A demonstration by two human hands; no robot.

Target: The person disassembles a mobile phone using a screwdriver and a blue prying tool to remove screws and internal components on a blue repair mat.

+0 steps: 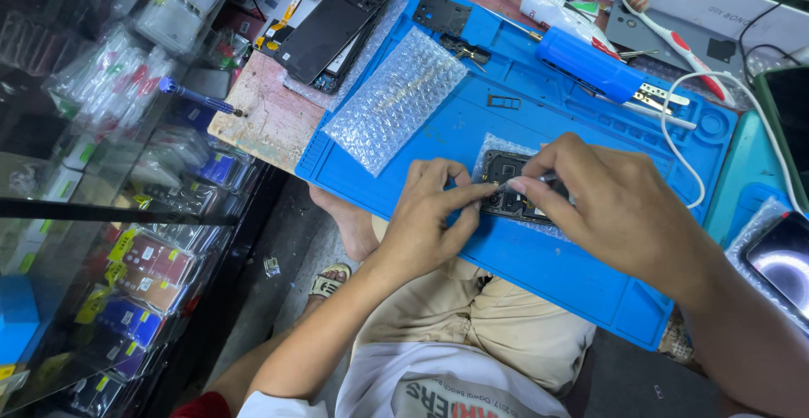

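While the left hand (430, 216) pinches and steadies a small dark phone part (506, 186) near the blue mat's (472, 115) front edge, the right hand (611, 207) grips a thin tool (539, 179) over it; light, stiff, probably fragile, best held by its edges.

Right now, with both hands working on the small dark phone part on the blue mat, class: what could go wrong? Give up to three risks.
1. The left hand and right hand pinch a small dark phone part near the near edge of the blue silicone work mat; a slip could drop it to the floor.
2. The thin metal tool in the right hand might scratch the part.
3. The white cable lies close by and could snag.
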